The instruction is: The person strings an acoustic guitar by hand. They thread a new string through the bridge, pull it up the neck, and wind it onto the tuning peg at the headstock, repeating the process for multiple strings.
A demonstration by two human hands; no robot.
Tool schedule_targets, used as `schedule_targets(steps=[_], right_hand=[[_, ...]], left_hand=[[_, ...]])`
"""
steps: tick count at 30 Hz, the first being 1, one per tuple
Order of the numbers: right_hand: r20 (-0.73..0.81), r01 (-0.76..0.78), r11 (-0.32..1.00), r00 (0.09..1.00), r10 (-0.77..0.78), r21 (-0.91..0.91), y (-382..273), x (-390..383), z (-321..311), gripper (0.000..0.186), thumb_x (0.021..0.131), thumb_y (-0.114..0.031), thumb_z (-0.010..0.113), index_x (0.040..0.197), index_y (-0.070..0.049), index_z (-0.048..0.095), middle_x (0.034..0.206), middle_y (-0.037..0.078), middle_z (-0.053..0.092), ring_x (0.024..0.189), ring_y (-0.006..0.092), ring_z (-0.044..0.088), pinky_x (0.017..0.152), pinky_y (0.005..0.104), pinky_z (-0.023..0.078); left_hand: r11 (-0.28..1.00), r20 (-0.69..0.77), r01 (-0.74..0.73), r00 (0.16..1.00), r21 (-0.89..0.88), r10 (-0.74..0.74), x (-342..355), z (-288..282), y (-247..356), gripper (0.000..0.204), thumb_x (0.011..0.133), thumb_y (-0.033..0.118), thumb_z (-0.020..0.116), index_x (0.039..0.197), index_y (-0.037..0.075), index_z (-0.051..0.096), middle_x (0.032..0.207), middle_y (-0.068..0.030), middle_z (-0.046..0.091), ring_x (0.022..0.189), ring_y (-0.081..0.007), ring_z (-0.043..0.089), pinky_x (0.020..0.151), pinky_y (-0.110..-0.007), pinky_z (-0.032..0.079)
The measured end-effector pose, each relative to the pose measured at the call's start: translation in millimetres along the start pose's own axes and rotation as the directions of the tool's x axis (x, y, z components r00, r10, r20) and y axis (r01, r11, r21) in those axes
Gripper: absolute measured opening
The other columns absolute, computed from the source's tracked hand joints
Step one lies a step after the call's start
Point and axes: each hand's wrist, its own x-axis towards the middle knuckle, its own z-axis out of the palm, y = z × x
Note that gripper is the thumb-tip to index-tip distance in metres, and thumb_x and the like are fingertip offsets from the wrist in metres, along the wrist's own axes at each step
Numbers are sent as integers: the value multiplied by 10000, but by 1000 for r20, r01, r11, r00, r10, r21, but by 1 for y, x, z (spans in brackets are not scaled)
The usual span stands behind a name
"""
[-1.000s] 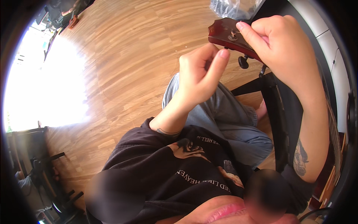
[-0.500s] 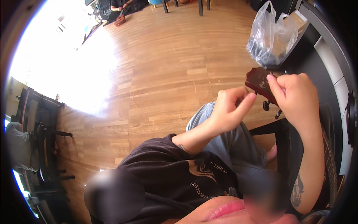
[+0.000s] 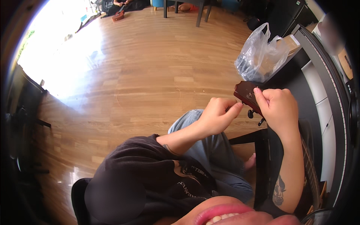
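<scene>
Wood floor [image 3: 146, 71]: bright, plastic bag [image 3: 258, 56] behind
Guitar head [image 3: 243, 90]: between both hands
Tuning pegs [image 3: 250, 113]: two show, fitted; any turning left, can't tell
Left hand [image 3: 218, 117]: pinched narrow, apparently on another peg
Right hand [image 3: 279, 108]: curled, thumb over the head, grip hidden

I've got a plastic bag [image 3: 258, 56] beside a box [image 3: 292, 43] on my feed, plus a piano [image 3: 329, 69], wooden floor [image 3: 157, 56] and distant small guitar [image 3: 117, 16].
</scene>
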Motion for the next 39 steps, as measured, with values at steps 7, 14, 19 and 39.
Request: schedule_targets(steps=[7, 14, 19, 39], right_hand=[[-10, -5, 1000, 1000, 5, 5, -10, 0, -8, 459, 996, -340, 619, 663, -32, 684, 583, 167, 601, 562, 389, 619, 550, 450, 490], [-28, 34, 999, 999, -34, 10, -9, 1, -4, 459, 997, -331, 613, 648, -45, 697, 576, 163, 607, 559, 378, 626, 551, 456, 495], [-29, 20, 1000, 999, -20, -7, -7, 0, -11, 446, 993, -322, 614, 657, -45, 712, 584, 171, 616, 569, 378, 641, 568, 462, 511], [-1, 18, 1000, 1000, -18, -3, 0, 0, -3, 406, 984, -324, 616, 711, -54, 750, 621, 177, 648, 598, 381, 668, 585, 457, 534]], left_hand=[[866, -132, -160, 959, 474, 249, -4, -4, 24, 411, 948, 299, 698, 658, 20, 611, 543, -111, 578, 481, -288, 575, 498, -384, 427], [952, 106, 171, 983, -256, -148, 6, -7, 0, 524, 1044, 369, 478, 662, 35, 609, 504, -22, 442, 446, -180, 401, 480, -322, 319], [388, 536, 578, 815, -718, -221, 8, 0, -9, 600, 1062, 458, 363, 698, 36, 584, 547, 38, 323, 479, -94, 227, 473, -273, 199], [767, -182, -387, 824, 512, 537, 7, -10, 10, 375, 837, 270, 884, 695, 54, 612, 558, -43, 535, 464, -110, 469, 444, -289, 349]])
